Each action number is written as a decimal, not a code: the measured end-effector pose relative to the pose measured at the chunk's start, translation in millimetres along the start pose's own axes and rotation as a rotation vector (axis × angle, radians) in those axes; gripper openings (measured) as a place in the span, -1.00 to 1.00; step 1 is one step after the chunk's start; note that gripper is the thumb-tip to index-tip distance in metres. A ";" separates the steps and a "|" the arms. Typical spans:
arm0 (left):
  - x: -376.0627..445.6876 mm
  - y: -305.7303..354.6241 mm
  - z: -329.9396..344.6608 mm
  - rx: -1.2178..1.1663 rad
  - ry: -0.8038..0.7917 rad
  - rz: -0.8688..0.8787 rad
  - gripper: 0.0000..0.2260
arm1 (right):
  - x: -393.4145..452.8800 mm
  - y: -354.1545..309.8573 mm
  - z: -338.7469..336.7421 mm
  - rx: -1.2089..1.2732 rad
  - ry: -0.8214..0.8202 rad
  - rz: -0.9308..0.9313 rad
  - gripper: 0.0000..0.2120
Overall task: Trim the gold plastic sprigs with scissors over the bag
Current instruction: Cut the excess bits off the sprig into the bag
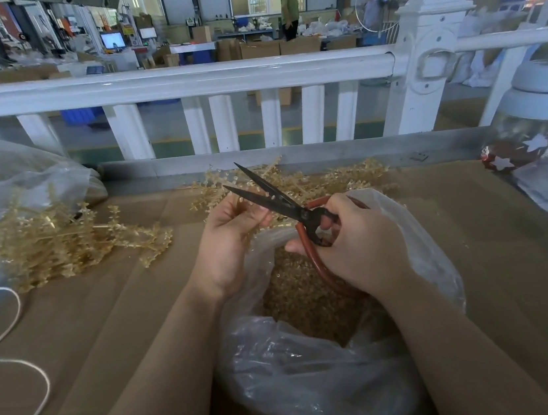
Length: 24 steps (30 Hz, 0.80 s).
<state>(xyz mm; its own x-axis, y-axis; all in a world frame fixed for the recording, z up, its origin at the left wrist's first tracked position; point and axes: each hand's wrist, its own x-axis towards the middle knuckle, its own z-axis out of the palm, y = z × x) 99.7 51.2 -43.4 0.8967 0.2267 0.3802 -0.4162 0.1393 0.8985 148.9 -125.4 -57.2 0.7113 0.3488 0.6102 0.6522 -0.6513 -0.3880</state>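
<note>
Two hands over bag (322, 391) | your right hand (360, 245) grips scissors (285, 202), blades apart | your left hand (232, 243) pinches sprig (249, 210) at blades | more sprigs (56, 241) left on table (115, 330)

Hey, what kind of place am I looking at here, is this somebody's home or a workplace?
Most likely a workplace: a factory or workshop floor. Beyond the white railing stand stacked cardboard boxes and machines with lit screens, and on the bench lie piles of gold sprigs being cut with scissors over a bag.
</note>
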 end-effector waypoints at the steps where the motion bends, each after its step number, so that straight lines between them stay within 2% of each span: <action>1: 0.0 0.9 0.3 -0.005 0.003 0.000 -0.95 | 0.1 0.4 0.5 0.001 0.001 -0.003 -0.38; 7: -0.5 4.0 1.4 -0.028 0.041 -0.020 -0.99 | 0.6 0.6 1.8 -0.020 0.009 -0.010 -0.37; 14: -1.8 7.1 0.1 0.006 0.033 -0.028 -0.93 | 0.6 -1.6 1.4 -0.033 0.018 -0.008 -0.41; 18: -2.2 5.0 0.7 0.052 -0.009 -0.031 -0.82 | -0.2 -1.9 -0.9 -0.011 0.050 -0.049 -0.42; 24: -2.2 3.9 -0.6 0.044 -0.032 -0.028 -0.90 | -0.5 -0.9 0.5 0.010 0.050 -0.070 -0.43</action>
<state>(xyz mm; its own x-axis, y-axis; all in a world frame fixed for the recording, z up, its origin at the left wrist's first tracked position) 96.0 51.8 -40.8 0.9127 0.1919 0.3607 -0.3841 0.1022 0.9176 148.1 -124.7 -57.5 0.6499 0.3591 0.6699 0.7027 -0.6196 -0.3496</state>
